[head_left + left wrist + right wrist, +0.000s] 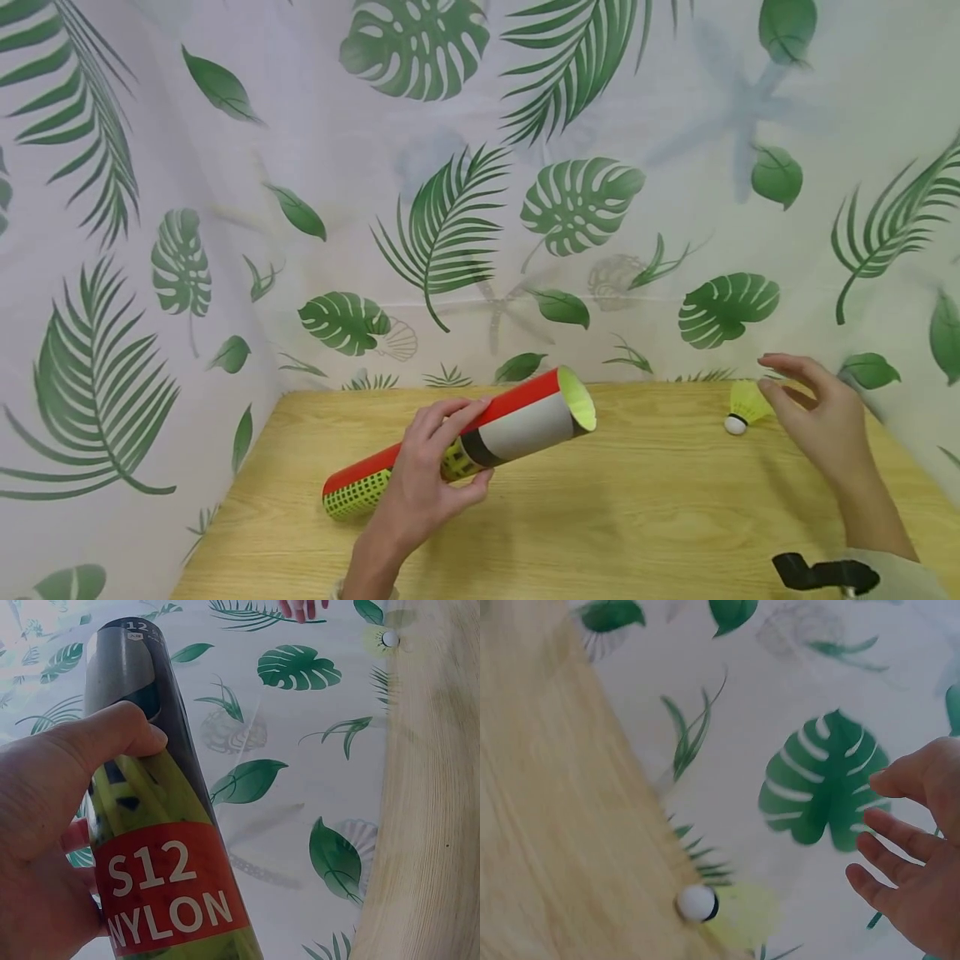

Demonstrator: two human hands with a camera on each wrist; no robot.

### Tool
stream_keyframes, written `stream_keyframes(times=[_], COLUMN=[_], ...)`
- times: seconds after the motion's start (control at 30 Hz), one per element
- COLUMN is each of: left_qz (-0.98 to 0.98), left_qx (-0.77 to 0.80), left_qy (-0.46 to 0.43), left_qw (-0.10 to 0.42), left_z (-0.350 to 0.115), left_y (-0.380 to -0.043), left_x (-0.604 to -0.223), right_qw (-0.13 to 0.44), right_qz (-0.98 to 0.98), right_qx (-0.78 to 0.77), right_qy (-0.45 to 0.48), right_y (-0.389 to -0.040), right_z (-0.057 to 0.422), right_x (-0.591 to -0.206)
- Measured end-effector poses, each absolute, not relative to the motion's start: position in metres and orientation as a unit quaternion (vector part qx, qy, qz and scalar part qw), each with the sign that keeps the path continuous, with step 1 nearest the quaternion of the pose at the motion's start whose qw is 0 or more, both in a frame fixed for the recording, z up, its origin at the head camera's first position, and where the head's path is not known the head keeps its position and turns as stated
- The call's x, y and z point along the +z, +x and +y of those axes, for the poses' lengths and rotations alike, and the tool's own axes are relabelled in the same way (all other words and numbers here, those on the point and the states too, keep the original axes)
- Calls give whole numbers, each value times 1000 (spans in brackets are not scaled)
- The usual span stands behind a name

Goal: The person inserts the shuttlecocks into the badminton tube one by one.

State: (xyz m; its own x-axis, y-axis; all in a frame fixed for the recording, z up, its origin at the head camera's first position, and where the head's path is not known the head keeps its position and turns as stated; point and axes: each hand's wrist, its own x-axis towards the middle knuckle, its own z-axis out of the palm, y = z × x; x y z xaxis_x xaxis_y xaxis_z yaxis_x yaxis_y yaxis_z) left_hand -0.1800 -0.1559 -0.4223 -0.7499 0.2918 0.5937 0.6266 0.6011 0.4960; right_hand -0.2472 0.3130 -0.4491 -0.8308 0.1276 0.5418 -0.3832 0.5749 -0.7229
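Note:
My left hand [420,483] grips a shuttlecock tube [525,423] round its middle. The tube is red, grey and yellow-green, tilted with its open end up to the right, showing a yellow-green inside. In the left wrist view, a red band on the tube [169,889] reads "S12 NYLON", and the thumb lies across it. Toward the back right of the table lies a yellow shuttlecock [750,403] with a white base, seen in the right wrist view by its rounded base [697,903]. Beside it, my right hand [828,425] holds nothing, its fingers loosely spread.
A light wooden table [645,508] lies below both hands. Behind it and along the left hangs a white sheet [480,350] printed with green leaves, meeting the table's back edge close to the shuttlecock. A black strap fitting [825,575] sits on the right sleeve.

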Motion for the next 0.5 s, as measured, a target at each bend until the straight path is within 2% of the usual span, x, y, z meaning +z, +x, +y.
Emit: stream_keyframes(times=[0.4, 0.5], left_qz=[-867, -868], left_qx=[-360, -361], left_qy=[-262, -260], left_qw=[221, 221], left_z=[-155, -155], left_y=[-178, -177], left_x=[-422, -422], right_qw=[147, 134], right_qz=[-907, -909], right_qx=[391, 391], right_qy=[51, 54], right_y=[-281, -286], right_z=[360, 364], right_x=[-488, -496])
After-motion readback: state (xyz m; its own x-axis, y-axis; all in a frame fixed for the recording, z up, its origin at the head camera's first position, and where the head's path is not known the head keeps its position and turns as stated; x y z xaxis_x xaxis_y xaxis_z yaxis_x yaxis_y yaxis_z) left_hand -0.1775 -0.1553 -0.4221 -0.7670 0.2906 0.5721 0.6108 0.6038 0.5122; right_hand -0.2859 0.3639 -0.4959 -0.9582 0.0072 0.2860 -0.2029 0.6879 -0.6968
